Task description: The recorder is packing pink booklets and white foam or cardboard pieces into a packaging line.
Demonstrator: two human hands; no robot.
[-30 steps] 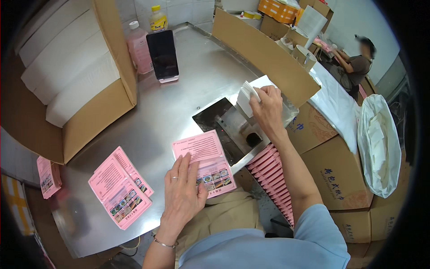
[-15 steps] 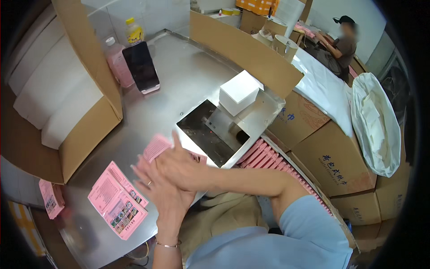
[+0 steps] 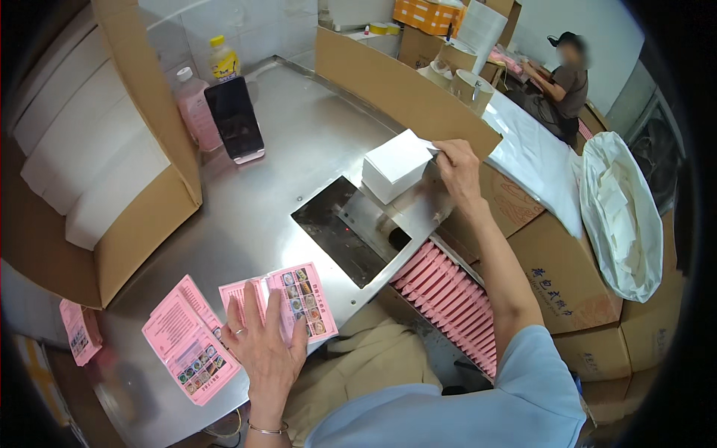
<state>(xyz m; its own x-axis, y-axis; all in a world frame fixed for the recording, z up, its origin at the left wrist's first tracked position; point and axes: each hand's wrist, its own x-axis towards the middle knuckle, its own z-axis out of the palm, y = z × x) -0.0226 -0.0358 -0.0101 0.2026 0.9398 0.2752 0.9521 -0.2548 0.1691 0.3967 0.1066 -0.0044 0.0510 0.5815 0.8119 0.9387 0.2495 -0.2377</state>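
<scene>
The person's left hand [image 3: 267, 349] lay flat with fingers spread, its grip clasping nothing, over a flat pink printed paper packet [image 3: 302, 299] on the grey metal bench [image 3: 246, 224], near the front edge. The right hand [image 3: 457, 170] seemed to pinch a projecting corner of a squared stack of white paper sheets [image 3: 396, 158] beside a dark rectangular cutout [image 3: 321, 216]. The step in hand looked like drawing paper from the stack while steadying the packet; the next move seemed to call for separating that corner cleanly without tipping the rest.
</scene>
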